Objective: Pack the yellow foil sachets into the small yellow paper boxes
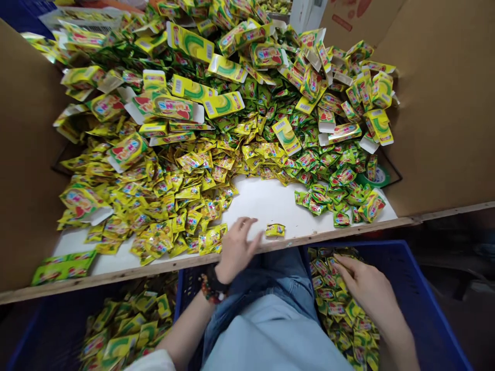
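The work area is a desk (263, 203) with a white top and a wooden near edge (154, 271). Cardboard panels stand along its left (27, 154) and right (436, 103) sides. Below the near edge, a left blue plastic crate (36, 330) and a right blue plastic crate (425, 309) sit on either side of the person's lap. Both crates contain loose sachets.

Status of the material: most of the yellow-green sachets (193, 175) lie in a large heap on the desk, spreading from the far edge toward the near edge. Flattened printed cartons (189, 44) lie on and among them. The front of the heap forms an arc, and the white top shows between it and the center of the near edge. A smaller group of sachets (332, 198) lies toward the near right corner. A small cluster of sachets (275, 230) lies at the near edge.

Hand state: the left hand (237, 250) is released, palm down over the desk, just left of that cluster. The right hand (363, 286) is low over the right crate, with its fingers (342, 263) extended toward the sachets there. Whether it grasps one cannot be determined.
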`<state>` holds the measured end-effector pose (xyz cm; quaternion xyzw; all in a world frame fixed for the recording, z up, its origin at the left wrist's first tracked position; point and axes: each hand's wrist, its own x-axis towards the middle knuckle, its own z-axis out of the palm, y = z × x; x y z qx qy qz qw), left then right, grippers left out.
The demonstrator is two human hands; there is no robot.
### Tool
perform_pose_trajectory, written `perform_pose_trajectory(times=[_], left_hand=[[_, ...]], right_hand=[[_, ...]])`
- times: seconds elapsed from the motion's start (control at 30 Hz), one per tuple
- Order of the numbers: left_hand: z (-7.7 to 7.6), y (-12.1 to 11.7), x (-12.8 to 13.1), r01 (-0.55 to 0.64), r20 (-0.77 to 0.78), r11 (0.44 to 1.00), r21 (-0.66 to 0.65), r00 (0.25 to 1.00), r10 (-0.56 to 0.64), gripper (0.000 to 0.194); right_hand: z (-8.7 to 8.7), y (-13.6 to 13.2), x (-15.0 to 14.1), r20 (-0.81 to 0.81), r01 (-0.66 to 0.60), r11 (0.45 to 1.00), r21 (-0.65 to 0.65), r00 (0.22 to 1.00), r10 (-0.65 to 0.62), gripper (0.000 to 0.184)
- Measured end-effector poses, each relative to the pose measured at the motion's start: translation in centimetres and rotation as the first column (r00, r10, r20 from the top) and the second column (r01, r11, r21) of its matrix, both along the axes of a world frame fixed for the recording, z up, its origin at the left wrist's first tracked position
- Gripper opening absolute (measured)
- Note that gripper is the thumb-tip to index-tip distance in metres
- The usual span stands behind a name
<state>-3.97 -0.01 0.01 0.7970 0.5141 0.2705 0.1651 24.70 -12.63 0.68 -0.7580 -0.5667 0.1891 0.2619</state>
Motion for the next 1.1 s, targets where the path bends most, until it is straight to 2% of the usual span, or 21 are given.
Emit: perform_pose_trajectory(times=[0.03, 0.1, 0.17, 0.27, 0.3, 0.37, 0.43, 0.53, 0.6, 0.67, 0.73, 0.83, 0.87, 0.93, 1.0, 1.03, 1.1], left_hand=[[0.4, 1.5, -0.9, -0.058, -0.084, 0.998, 0.009, 0.995, 0.059, 0.028], [1.1, 4.8, -2.2, -0.13, -0.261, 0.991, 0.029, 0.956, 0.134, 0.027], [1.7, 8.0, -2.6, -0.169, -0.43, 0.985, 0.018, 0.888, 0.16, 0.026], [2.2, 11.5, -2.4, -0.184, -0.611, 0.983, -0.022, 0.78, 0.132, 0.026], [2.2, 12.1, -2.3, -0.173, -0.645, 0.984, -0.035, 0.757, 0.11, 0.025], [2.2, 12.8, -2.4, -0.14, -0.677, 0.988, -0.058, 0.733, 0.064, 0.025], [2.1, 12.7, -2.6, -0.115, -0.684, 0.991, -0.073, 0.728, 0.034, 0.028], [1.7, 11.9, -2.7, -0.12, -0.652, 0.992, -0.038, 0.755, 0.066, 0.03], [1.4, 11.6, -2.6, -0.141, -0.626, 0.99, -0.011, 0.773, 0.103, 0.03], [1.2, 11.7, -2.6, -0.165, -0.602, 0.986, -0.022, 0.79, 0.119, 0.028], [1.0, 12.2, -2.7, -0.157, -0.552, 0.986, -0.058, 0.828, 0.099, 0.027], [1.2, 12.4, -2.8, -0.115, -0.459, 0.99, -0.08, 0.886, 0.066, 0.027], [1.4, 12.2, -2.6, -0.101, -0.449, 0.992, -0.076, 0.892, 0.057, 0.027], [1.9, 10.9, -1.7, -0.051, -0.345, 0.994, -0.095, 0.939, 0.015, 0.026], [2.6, 9.0, -0.4, 0.09, -0.016, 0.972, -0.217, 0.995, -0.095, 0.026], [2.9, 8.0, 0.2, 0.196, 0.212, 0.936, -0.294, 0.968, -0.136, 0.028], [3.6, 6.3, 1.4, 0.376, 0.567, 0.836, -0.399, 0.818, -0.098, 0.032]], right_hand=[[-0.4, 0.0, 1.4, 0.097, 0.003, 1.0, -0.007, 0.995, -0.002, 0.019], [-1.0, 1.6, 2.3, 0.17, -0.07, 0.997, 0.04, 0.984, 0.063, 0.025], [-1.4, 5.3, 1.2, 0.142, -0.225, 0.969, 0.105, 0.968, 0.209, 0.032], [-1.9, 12.4, -1.6, 0.151, -0.274, 0.952, 0.137, 0.956, 0.253, 0.045], [-2.1, 14.4, -2.3, 0.177, -0.265, 0.958, 0.106, 0.953, 0.244, 0.049], [-2.4, 17.5, -3.3, 0.162, -0.247, 0.965, 0.085, 0.959, 0.231, 0.049], [-2.8, 18.9, -3.5, 0.109, -0.236, 0.966, 0.102, 0.968, 0.224, 0.043], [-3.3, 18.9, -3.6, -0.005, -0.214, 0.962, 0.169, 0.976, 0.218, 0.038], [-3.3, 18.3, -4.2, -0.109, -0.188, 0.959, 0.211, 0.971, 0.214, 0.028], [-3.0, 17.8, -5.1, -0.274, -0.146, 0.956, 0.253, 0.937, 0.216, 0.023], [-2.5, 17.4, -6.1, -0.527, -0.082, 0.962, 0.262, 0.822, 0.214, 0.031], [-1.3, 17.0, -7.3, -0.826, -0.034, 0.983, 0.178, 0.537, 0.169, 0.043], [-0.8, 16.8, -7.7, -0.864, -0.044, 0.988, 0.148, 0.481, 0.151, 0.045], [0.0, 16.4, -8.5, -0.889, -0.067, 0.991, 0.118, 0.437, 0.136, 0.041], [0.8, 15.8, -9.3, -0.887, -0.107, 0.987, 0.123, 0.434, 0.158, 0.035], [1.2, 15.5, -9.7, -0.885, -0.131, 0.983, 0.132, 0.43, 0.176, 0.032], [1.8, 15.0, -10.4, -0.89, -0.176, 0.973, 0.148, 0.405, 0.208, 0.03]])
